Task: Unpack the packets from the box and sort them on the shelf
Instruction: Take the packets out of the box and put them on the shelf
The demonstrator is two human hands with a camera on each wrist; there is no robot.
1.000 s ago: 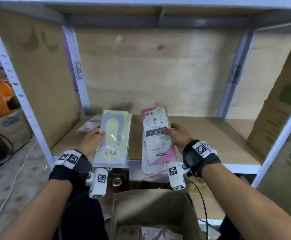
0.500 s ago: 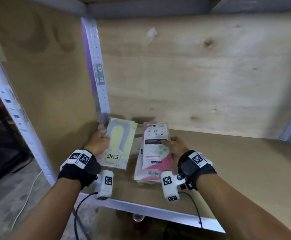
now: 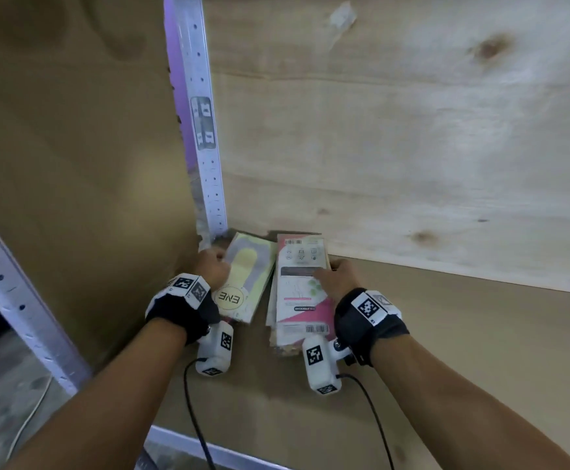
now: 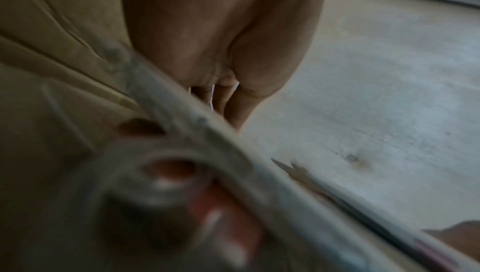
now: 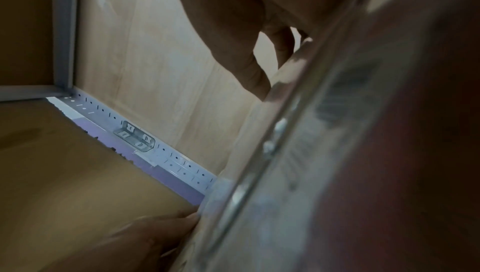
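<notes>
Head view shows the left hand [image 3: 210, 266] with its fingers curled round the far left edge of a stack of green and yellow packets [image 3: 246, 283], thumb side hidden between the stack and the side wall. Left wrist view is blurred, but the fingers [image 4: 233, 101] there fold down over the packet edge, so the grip looks like a pinch along the side. The right hand [image 3: 336, 278] lies over a second stack, the pink and white packets [image 3: 298, 290], with fingers spread across the top face and the fingertips hooked over the far right edge; in the right wrist view a finger [image 5: 249, 70] bends onto the clear wrapper. Both stacks lie flat on the wooden shelf [image 3: 463, 334], just beside each other, pushed into the back left corner next to the perforated metal post [image 3: 209, 184]. The box is not in view.

To finish this step well, I would press each stack square against the back board, keep the narrow gap between the two kinds so they stay sorted, and let go by sliding the fingers off sideways so the slippery wrappers do not fan out.

Readable writing: "ENE" in a round seal on the green packet, upside down to the camera. The pink packet carries a barcode at each end and a row of care icons; its dark label reads something like "STOCKING", too small to be sure. The sticker on the post is blurred.
</notes>
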